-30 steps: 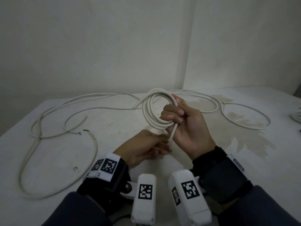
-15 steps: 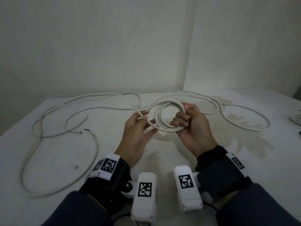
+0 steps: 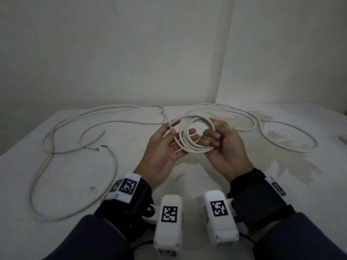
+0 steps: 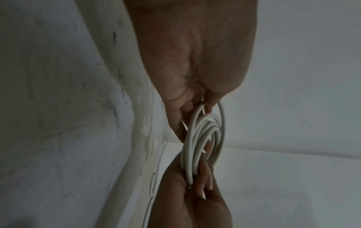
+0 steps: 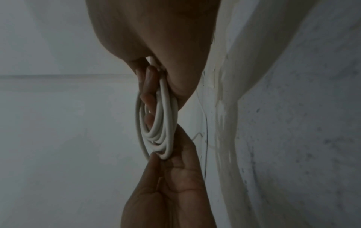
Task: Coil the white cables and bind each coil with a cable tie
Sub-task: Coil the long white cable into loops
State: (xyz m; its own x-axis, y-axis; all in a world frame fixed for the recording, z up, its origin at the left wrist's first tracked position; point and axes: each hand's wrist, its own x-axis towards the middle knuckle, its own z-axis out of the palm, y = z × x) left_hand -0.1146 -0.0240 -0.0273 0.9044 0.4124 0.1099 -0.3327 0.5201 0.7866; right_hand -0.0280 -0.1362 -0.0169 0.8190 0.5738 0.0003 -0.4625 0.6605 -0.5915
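Note:
A small coil of white cable point(image 3: 189, 145) hangs above the table between both hands. My left hand point(image 3: 171, 129) pinches the coil's left side and the cable's free end between thumb and forefinger, its other fingers spread behind the loops. My right hand point(image 3: 214, 132) grips the coil's right side, thumb on top and fingers curled through the ring. The left wrist view shows the coil point(image 4: 203, 138) edge-on, running from my left hand point(image 4: 195, 69) down to my right hand point(image 4: 191, 200). In the right wrist view the coil point(image 5: 156, 123) sits between my right hand point(image 5: 156, 38) and left hand point(image 5: 171, 192).
A long loose white cable point(image 3: 56, 128) sprawls in loops over the table's left half. Another white cable point(image 3: 281, 145) curves across the back right, over a stained patch. A white object point(image 3: 344, 137) shows at the far right edge. Walls meet in a corner behind the table point(image 3: 131, 184).
My left hand has risen from near the table and taken the coil's left side and the free end. The coil has tipped from upright to flatter and now sits between both hands.

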